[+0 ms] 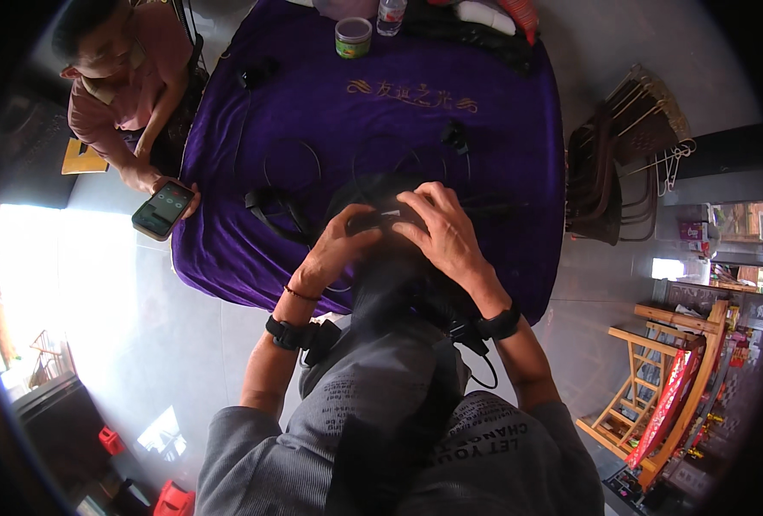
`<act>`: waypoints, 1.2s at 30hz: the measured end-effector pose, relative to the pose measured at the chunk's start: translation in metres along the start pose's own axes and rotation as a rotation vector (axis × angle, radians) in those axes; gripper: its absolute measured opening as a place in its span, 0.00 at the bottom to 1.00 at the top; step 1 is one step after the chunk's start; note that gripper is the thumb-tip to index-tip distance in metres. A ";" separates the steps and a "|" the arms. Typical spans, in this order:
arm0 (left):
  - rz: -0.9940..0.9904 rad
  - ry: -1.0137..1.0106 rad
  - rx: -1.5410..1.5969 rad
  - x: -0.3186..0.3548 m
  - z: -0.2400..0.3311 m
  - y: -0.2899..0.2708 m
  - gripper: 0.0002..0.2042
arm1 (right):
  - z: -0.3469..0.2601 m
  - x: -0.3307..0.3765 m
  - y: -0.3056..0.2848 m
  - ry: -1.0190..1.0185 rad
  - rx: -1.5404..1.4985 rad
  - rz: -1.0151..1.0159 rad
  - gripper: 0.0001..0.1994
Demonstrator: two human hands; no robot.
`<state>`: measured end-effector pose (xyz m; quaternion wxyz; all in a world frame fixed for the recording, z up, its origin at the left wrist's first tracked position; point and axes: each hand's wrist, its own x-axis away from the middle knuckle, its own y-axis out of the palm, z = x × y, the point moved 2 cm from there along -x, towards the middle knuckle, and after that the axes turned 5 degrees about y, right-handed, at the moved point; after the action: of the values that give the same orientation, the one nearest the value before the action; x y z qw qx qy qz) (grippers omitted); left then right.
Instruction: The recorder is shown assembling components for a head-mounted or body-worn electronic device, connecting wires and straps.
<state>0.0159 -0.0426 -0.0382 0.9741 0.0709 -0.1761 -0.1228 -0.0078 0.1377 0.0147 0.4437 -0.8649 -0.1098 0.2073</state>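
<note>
Dark object [388,218], small, bearing a pale patch: held between two hands just over the near side of a surface [502,112] draped in purple cloth; exact kind too dim to tell. Left hand [344,242]: fingers curved, thumb and forefinger closed about the object's left end. Right hand [443,230]: fingers bent over its right side, thumb tucked below; firmness of hold cannot be told. Strapped items: one black wristband [291,334] on the left wrist and another black band [499,324] on the right, both fastened. Loose on the cloth, untouched by either hand: black strap [276,215], left of the hands; black device [454,134], beyond the right hand; thin cable [294,160], looped. Progress, by judgement: bands fitted and object taken up count as done; release of the object is not yet done, and the loose pieces appear unattended. Whether anything on the object has been adjusted or joined cannot be told, its underside being hidden.
</note>
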 end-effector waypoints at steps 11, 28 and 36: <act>0.044 0.029 0.377 0.015 -0.001 0.006 0.21 | 0.027 -0.004 0.021 0.179 -0.247 -0.075 0.12; -0.032 0.229 0.289 -0.002 -0.060 -0.009 0.18 | 0.048 -0.054 0.017 0.420 -0.230 0.018 0.17; -0.160 0.056 0.593 0.001 0.017 0.003 0.15 | 0.081 0.022 -0.026 0.622 -0.483 0.246 0.18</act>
<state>0.0115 -0.0411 -0.0216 0.9026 0.3693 -0.1710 -0.1404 -0.0253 0.2199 -0.0121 0.2121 -0.9722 0.0883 -0.0443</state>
